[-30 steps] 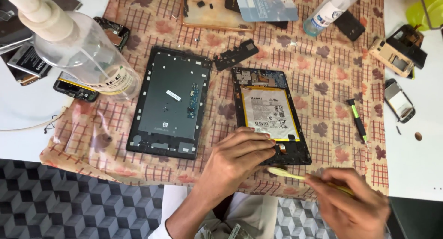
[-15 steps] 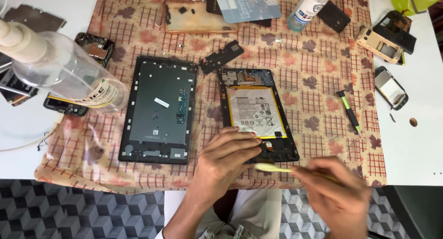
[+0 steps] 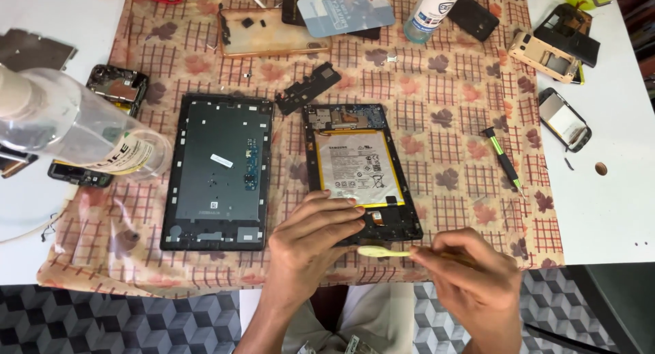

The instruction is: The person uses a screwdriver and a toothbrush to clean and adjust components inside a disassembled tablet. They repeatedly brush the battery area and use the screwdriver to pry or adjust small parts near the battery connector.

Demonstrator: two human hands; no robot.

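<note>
An opened tablet body (image 3: 361, 170) with a white, yellow-edged battery lies on a patterned cloth. My left hand (image 3: 310, 241) rests on its near edge, fingers pressing the lower left corner. My right hand (image 3: 474, 282) pinches a pale yellow pry tool (image 3: 382, 251), whose flat tip sits at the tablet's bottom edge beside my left fingers. The tablet's dark back cover (image 3: 222, 170) lies flat to the left, apart from both hands.
A clear plastic bottle (image 3: 75, 132) looms at the left. A green-handled screwdriver (image 3: 501, 159) lies to the right. Phone parts (image 3: 563, 118), a black bracket (image 3: 307, 88), a clear phone case (image 3: 269, 30) and a second bottle (image 3: 430, 9) crowd the far side. The table edge runs close to me.
The view has shifted, so the tablet sits higher and farther in frame. Both hands keep their grip and place at the tablet's bottom edge, the pry tool tip staying there.
</note>
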